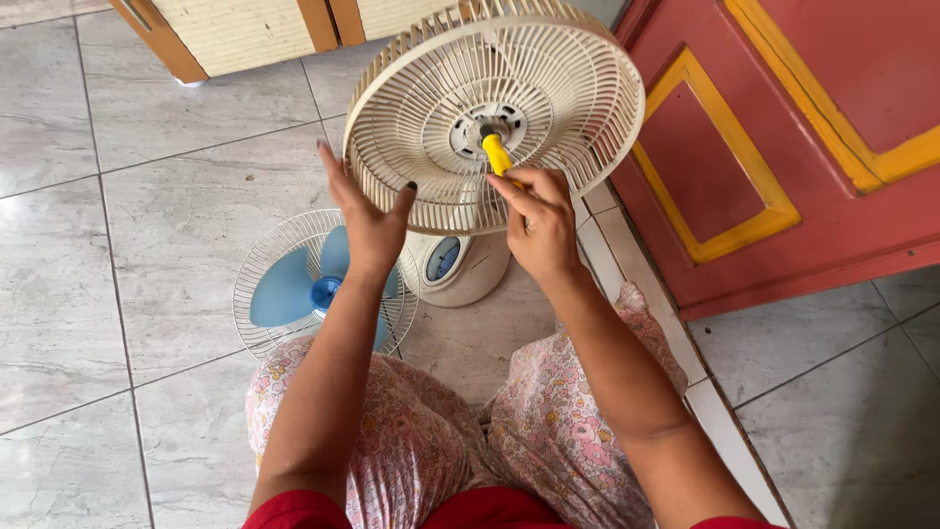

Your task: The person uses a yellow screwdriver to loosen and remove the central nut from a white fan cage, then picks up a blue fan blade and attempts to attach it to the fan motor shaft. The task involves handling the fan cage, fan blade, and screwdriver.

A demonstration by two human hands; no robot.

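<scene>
**Fan stripped to its rear guard, screwdriver at the hub**

Grey marbled floor tiles (147, 186) fill the scene, with a red door panelled in yellow trim (783, 147) on the right and pale wooden cabinet feet (186, 39) at the top edge. The person sits on the floor, knees in pink floral fabric (411, 441).

Before them stands a cream plastic rear fan guard (411, 118), round and ribbed, on its white oval base (455, 269). The left hand (367, 211) is spread wide, palm and fingers pressed against the guard's lower left rim to steady it. The right hand (539, 220) is closed around a yellow-handled screwdriver (497, 155), whose tip meets the grey hub (488, 127) at the guard's centre.

As for progress, the front half appears already off: a white wire front grille (284, 245) lies flat on the tiles to the left, just beside the knees, with the blue plastic blade (294, 289) resting in it. The rear guard remains mounted, and the work at its hub looks unfinished. Whether any fastener there is loosened cannot be told.
</scene>
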